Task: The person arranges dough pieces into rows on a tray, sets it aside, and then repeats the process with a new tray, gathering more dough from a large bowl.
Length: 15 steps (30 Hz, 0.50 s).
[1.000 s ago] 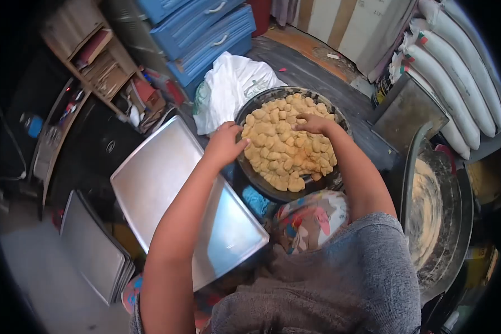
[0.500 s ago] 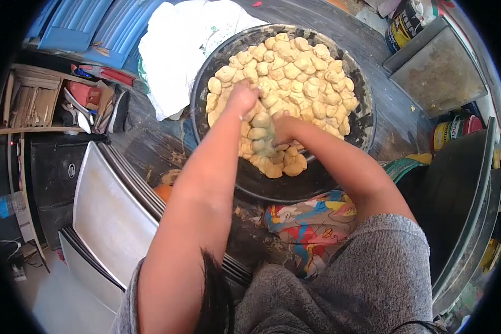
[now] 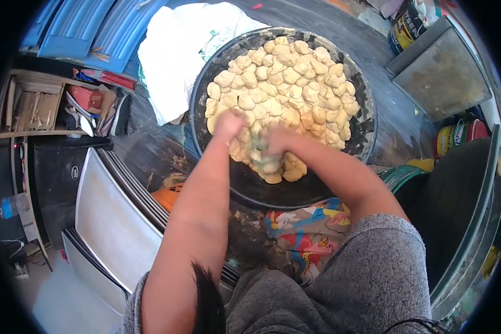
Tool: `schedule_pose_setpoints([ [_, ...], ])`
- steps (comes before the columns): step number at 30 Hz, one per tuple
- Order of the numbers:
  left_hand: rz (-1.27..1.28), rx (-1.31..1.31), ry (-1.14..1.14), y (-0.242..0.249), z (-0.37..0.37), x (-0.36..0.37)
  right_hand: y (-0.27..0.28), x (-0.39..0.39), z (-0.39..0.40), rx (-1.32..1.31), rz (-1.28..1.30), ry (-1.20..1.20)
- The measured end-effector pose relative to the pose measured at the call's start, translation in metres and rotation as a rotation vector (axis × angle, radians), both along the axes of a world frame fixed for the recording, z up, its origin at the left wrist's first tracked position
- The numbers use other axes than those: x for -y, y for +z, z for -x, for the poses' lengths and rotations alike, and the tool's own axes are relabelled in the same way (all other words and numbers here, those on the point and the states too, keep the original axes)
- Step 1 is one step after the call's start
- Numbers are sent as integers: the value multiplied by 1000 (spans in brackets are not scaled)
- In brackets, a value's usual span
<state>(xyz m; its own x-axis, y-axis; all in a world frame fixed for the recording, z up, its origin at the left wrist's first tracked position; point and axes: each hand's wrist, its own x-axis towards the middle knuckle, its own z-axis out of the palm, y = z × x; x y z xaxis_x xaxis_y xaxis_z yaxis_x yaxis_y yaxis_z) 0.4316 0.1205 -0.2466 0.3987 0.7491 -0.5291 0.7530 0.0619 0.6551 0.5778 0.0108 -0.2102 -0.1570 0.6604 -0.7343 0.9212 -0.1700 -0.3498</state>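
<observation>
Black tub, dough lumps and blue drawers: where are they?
Black tub (image 3: 284,193): head view, bare inner wall nearest the person.
Dough lumps (image 3: 288,89): head view, middle of the pile.
Blue drawers (image 3: 78,28): head view, front.

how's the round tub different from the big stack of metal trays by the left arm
The tub is round, while the trays have straight sides. The tub is blackish; the top tray is silvery. The tub is a single vessel holding many pale lumps, whereas the trays are several, layered together. Both are partly hidden by the left arm.
</observation>
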Motion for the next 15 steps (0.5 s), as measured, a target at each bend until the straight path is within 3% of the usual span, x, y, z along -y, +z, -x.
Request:
schedule_pose_setpoints([
  [1,-183,-171,4,12,0,-12,15,2,5,17,59,186],
  [2,-182,-166,8,17,-4,-8,9,-1,0,22,60,189],
  [4,-326,-403,-147,21,-18,14,-14,-12,-25,-437,420,-83],
  [5,-68,-482,-233,24,-29,19,-22,-31,-53,-225,320,-122],
  [6,-55,-478,-232,19,-35,29,-30,-40,-79,-11,224,-156],
  [8,-10,-471,-231,10,-41,56,-20,-1,-109,409,-371,-435],
  [9,3,-451,-257,6,-40,64,-26,17,-100,416,-360,-430],
  [11,43,-462,-289,2,-44,74,-42,48,-81,703,-488,-360],
  [13,56,-456,-331,16,-49,87,-11,30,-61,512,-122,5],
  [15,199,-363,-416,15,-46,85,-3,13,-65,-141,307,43],
])
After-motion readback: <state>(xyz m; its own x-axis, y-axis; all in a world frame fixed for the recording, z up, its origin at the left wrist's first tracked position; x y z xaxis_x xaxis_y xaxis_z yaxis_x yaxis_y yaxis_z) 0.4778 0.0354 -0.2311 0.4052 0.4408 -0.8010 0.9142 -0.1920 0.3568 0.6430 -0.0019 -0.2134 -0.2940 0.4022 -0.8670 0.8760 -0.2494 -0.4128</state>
